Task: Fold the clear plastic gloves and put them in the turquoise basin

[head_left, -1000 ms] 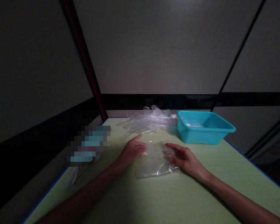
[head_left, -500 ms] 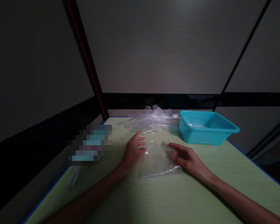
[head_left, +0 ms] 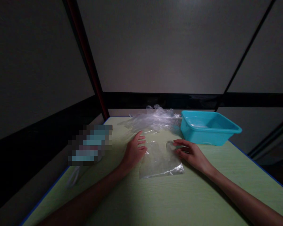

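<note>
A flat clear plastic bag lies on the pale green bench, between the two hands; the left hand rests flat and open-fingered on its left edge, gripping nothing; the right hand touches its far right corner with loosely curled fingers, nothing visibly pinched. This looks like the flattening step; next comes a firm hold on one edge. Beyond lie a heap of crumpled clear plastic bags and a turquoise plastic tub.

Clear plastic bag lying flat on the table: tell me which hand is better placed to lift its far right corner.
Probably the right hand: its fingertips already touch the clear bag at that corner, while the left hand rests flat along its left edge.
</note>
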`<state>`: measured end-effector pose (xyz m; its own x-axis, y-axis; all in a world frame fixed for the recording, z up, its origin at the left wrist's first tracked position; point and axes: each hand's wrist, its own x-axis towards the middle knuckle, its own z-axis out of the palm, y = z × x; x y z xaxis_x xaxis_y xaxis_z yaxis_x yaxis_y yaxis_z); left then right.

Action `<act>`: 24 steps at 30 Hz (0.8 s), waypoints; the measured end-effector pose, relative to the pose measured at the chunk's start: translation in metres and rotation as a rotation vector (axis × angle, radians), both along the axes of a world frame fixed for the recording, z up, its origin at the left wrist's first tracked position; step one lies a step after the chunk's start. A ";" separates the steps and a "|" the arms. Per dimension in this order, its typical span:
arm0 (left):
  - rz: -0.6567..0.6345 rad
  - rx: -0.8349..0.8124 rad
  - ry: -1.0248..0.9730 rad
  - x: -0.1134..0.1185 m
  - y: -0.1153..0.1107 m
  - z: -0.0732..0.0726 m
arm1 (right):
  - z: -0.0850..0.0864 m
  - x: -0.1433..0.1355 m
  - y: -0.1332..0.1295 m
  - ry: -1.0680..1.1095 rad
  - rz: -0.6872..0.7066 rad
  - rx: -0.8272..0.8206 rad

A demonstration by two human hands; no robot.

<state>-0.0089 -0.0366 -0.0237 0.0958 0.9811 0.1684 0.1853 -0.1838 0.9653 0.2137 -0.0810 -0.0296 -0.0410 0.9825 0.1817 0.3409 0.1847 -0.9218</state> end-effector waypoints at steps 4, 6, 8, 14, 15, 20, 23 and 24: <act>-0.028 0.008 -0.023 0.001 0.002 -0.001 | 0.003 0.001 0.007 -0.033 0.020 -0.005; -0.029 0.005 -0.029 0.002 0.004 -0.002 | 0.004 0.000 0.014 -0.065 0.032 0.012; -0.024 0.003 -0.026 0.004 0.006 -0.003 | 0.004 -0.003 0.023 -0.108 0.030 0.040; -0.022 0.016 -0.041 0.005 0.007 -0.004 | 0.003 -0.011 0.048 -0.122 0.072 0.083; -0.026 0.019 -0.038 0.005 0.007 -0.004 | 0.003 -0.013 0.050 -0.109 0.095 0.082; -0.035 0.056 0.017 0.004 0.005 -0.005 | 0.003 -0.016 0.049 -0.022 0.207 0.057; -0.033 0.076 0.034 0.005 0.004 -0.004 | 0.002 -0.016 0.048 0.025 0.255 0.057; -0.033 0.076 0.032 0.005 0.004 -0.004 | 0.002 -0.016 0.048 0.037 0.267 0.057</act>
